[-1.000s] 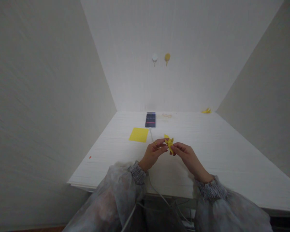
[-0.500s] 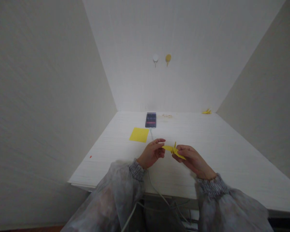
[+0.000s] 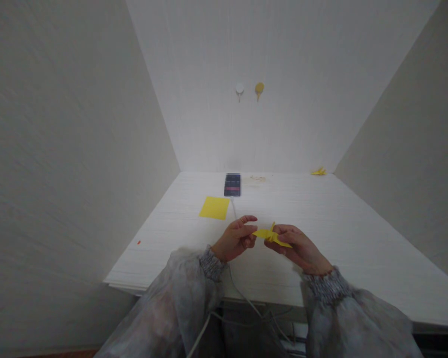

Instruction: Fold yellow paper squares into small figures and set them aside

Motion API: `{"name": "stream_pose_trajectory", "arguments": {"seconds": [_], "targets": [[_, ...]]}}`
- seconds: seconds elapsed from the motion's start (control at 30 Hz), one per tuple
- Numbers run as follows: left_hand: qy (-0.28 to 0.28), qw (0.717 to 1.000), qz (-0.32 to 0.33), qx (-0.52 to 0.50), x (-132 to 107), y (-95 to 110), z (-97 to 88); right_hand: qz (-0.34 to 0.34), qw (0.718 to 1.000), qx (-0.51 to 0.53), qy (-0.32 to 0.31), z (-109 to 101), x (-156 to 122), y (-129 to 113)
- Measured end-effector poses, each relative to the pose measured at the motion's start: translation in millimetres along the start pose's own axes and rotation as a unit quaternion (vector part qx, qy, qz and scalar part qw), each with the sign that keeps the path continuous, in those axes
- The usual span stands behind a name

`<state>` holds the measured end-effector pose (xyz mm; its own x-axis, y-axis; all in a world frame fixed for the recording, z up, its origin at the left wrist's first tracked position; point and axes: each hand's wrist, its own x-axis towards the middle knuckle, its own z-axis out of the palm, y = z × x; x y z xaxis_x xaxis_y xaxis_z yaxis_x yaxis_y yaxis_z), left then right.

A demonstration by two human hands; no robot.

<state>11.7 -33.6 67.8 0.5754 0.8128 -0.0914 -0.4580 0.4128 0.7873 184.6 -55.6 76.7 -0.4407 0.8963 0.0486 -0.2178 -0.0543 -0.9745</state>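
Between my two hands, above the white table, is a yellow origami crane of folded paper. My left hand pinches the tip of its left wing between thumb and a finger, with the index finger held out above. On the other side, my right hand grips the crane's body and right part, its fingers hiding some of the folds. A thin point of the crane sticks up near the right fingertips. Flat on the table beyond my left hand lies a square sheet of yellow paper.
A phone with a blurred screen lies at the back, a white cable running from it toward me. Another folded yellow paper piece sits in the back right corner. Two hooks, one white, one yellow, are on the back wall.
The crane has tilted and its left wing shows broader now. Both hands have shifted only slightly, keeping their hold on it.
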Motion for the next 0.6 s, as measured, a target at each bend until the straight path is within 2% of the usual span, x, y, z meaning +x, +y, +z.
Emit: {"name": "stream_pose_trajectory", "arguments": {"seconds": [0.13,0.37,0.6], "targets": [[-0.009,1.0,0.007,0.027,-0.2,0.3,1.2,0.011,1.0,0.02,-0.008,0.0,-0.9,-1.6],[-0.074,0.993,0.009,0.091,-2.1,-1.2,-1.3,0.055,0.997,0.037,-0.044,4.7,0.7,-2.9],[-0.106,0.993,-0.014,0.057,-3.4,0.4,-1.9,0.088,0.987,0.108,-0.078,4.6,0.5,1.9]]}}
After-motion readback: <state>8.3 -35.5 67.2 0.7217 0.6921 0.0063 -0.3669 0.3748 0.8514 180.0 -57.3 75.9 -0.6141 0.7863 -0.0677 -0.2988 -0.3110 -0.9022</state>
